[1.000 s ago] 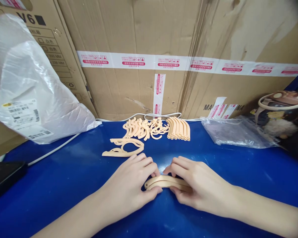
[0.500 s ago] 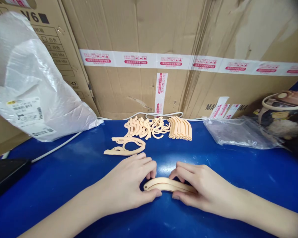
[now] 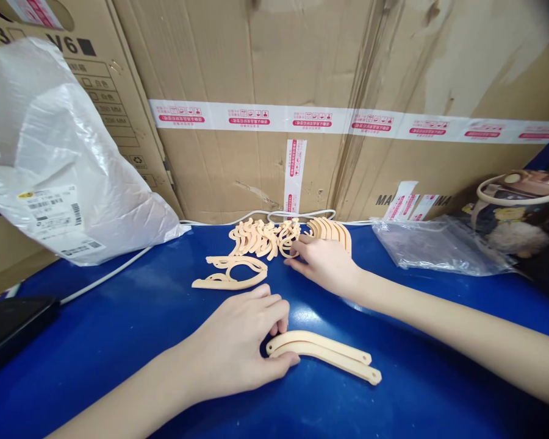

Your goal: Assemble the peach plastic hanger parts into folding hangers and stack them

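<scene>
My left hand (image 3: 242, 344) pinches the left end of two stacked peach plastic curved arms (image 3: 324, 355) lying on the blue table (image 3: 119, 329). My right hand (image 3: 322, 262) is stretched forward at the far pile of peach hook pieces (image 3: 263, 238), its fingers curled around one small hook there. A row of curved arms (image 3: 333, 228) stands just behind that hand. An assembled peach hanger (image 3: 231, 272) lies flat to the left of the hand.
Large taped cardboard boxes (image 3: 302, 110) wall off the back. A white plastic bag (image 3: 55, 177) sits at the left, a clear bag (image 3: 434, 247) and a pot-like object (image 3: 521, 207) at the right. A white cable (image 3: 105, 275) and a black device (image 3: 9, 323) lie at the left.
My right hand let go of the curved arms and moved forward to the hook pile. My left hand stayed on the arms' left end.
</scene>
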The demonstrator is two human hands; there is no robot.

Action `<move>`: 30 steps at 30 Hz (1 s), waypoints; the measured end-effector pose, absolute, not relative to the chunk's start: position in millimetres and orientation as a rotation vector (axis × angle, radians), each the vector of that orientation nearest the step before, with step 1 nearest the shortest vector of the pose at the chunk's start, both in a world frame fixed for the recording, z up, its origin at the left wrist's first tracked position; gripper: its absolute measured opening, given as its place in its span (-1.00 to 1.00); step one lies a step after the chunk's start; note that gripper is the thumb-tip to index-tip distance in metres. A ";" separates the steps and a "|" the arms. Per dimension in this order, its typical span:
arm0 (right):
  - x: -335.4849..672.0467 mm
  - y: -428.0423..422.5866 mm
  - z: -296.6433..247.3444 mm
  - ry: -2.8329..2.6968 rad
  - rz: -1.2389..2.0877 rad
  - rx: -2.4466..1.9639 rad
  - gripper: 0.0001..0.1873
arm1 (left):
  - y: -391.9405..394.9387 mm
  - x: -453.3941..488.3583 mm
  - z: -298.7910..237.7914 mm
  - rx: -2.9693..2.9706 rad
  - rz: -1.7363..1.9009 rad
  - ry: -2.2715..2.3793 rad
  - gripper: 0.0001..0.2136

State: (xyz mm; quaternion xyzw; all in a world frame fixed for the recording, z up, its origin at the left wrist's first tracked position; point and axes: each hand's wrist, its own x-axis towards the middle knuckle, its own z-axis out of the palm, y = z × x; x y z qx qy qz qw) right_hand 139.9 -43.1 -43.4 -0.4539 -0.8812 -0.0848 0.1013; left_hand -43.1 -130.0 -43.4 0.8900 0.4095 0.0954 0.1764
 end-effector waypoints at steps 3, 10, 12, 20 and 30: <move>127.0 -34.8 -49.1 -2.585 -0.283 -1.384 -0.74 | -129.9 -44.7 -43.3 2.516 0.283 1.146 -0.77; 120.8 -26.3 -56.3 -2.482 -0.158 -1.478 -0.79 | -130.0 -47.3 -43.8 2.504 0.289 1.166 -0.67; 122.5 -26.2 -57.3 -2.461 -0.090 -1.456 -0.82 | -130.0 -48.1 -41.5 2.479 0.306 1.164 -0.61; 137.6 -58.9 -61.3 -2.518 0.215 -1.189 -0.90 | -103.7 -68.9 -22.2 2.278 0.601 1.657 -0.60; 148.1 -99.7 -59.6 -2.519 0.541 -0.926 -0.86 | -3.5 -98.9 -16.2 2.075 0.405 2.073 -0.52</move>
